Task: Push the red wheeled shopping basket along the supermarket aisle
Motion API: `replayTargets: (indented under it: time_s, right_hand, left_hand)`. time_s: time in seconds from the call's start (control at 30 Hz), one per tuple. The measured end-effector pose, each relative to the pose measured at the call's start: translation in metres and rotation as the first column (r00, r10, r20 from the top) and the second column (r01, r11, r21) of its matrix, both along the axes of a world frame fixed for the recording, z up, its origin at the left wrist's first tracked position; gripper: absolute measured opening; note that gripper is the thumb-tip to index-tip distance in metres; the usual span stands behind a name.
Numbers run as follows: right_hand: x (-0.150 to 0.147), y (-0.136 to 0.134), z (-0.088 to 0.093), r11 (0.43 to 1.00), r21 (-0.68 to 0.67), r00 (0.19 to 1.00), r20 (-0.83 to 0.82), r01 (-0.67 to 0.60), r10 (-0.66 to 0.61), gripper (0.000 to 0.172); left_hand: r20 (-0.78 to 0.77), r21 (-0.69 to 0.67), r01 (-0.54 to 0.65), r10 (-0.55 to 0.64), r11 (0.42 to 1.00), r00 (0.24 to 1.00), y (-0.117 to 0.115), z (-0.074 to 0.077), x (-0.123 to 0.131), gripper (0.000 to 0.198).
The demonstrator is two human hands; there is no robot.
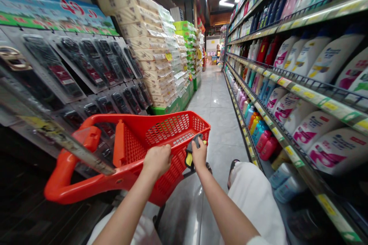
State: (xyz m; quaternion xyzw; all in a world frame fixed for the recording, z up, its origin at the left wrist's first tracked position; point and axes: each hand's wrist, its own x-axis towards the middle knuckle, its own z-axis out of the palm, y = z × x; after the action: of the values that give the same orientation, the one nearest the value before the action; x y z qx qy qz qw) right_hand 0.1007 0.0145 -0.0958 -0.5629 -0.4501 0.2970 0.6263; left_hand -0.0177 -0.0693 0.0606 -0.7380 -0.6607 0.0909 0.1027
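Note:
A red plastic shopping cart (169,122) stands in front of me, its basket bare inside where I can see and its handle (61,176) off to the left. My left hand (158,159) is closed at the cart's near side rim, the fingertips hidden behind the knuckles. Farther along that rim, my right hand (199,153) is wrapped round a small black-and-yellow tool (189,157), held against the outside of the basket. The fingers cover part of this tool, and its exact kind is unclear.
Shelves of shampoo bottles (313,118) line the right. Packaged belts (57,61) hang at left, beyond a metal bar (66,141) crossing the cart handle. Stacked tissue packs (146,38) stand farther along. Grey tiled floor (212,95) runs between; my foot (232,170) is beside the cart.

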Motion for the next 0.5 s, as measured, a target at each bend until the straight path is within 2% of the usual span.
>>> replayTargets:
  time_s: [0.13, 0.23, 0.3, 0.37, 0.43, 0.5]
  right_hand:
    - [-0.013, -0.029, 0.002, 0.996, 0.035, 0.970, 0.230, -0.086, 0.075, 0.043]
    - [0.001, -0.039, 0.003, 0.955, 0.145, 0.846, 0.511, -0.259, 0.152, 0.038]
    - [0.021, -0.033, 0.004, 0.916, 0.178, 0.720, 0.677, -0.359, 0.151, 0.040]
    - [0.044, -0.019, 0.003, 0.905, 0.171, 0.620, 0.775, -0.389, 0.120, 0.042]
    - [0.067, -0.002, -0.001, 0.911, 0.161, 0.570, 0.817, -0.379, 0.093, 0.042]
    - [0.088, 0.015, -0.007, 0.928, 0.162, 0.585, 0.808, -0.334, 0.070, 0.041]
  left_hand:
    - [0.009, -0.021, -0.015, 0.016, 1.000, 1.000, 0.000, 0.002, 0.000, 0.022]
    - [0.008, -0.024, -0.033, 0.034, 0.999, 0.999, -0.001, 0.001, 0.000, 0.023]
    - [0.000, -0.020, -0.034, 0.034, 0.999, 0.999, -0.002, 0.000, -0.001, 0.023]
    - [-0.012, -0.015, -0.025, 0.024, 1.000, 1.000, -0.004, -0.002, -0.001, 0.023]
    - [-0.023, -0.010, -0.015, 0.014, 1.000, 1.000, -0.007, -0.003, -0.001, 0.023]
    - [-0.030, -0.003, -0.008, 0.007, 1.000, 1.000, -0.009, -0.004, 0.000, 0.024]
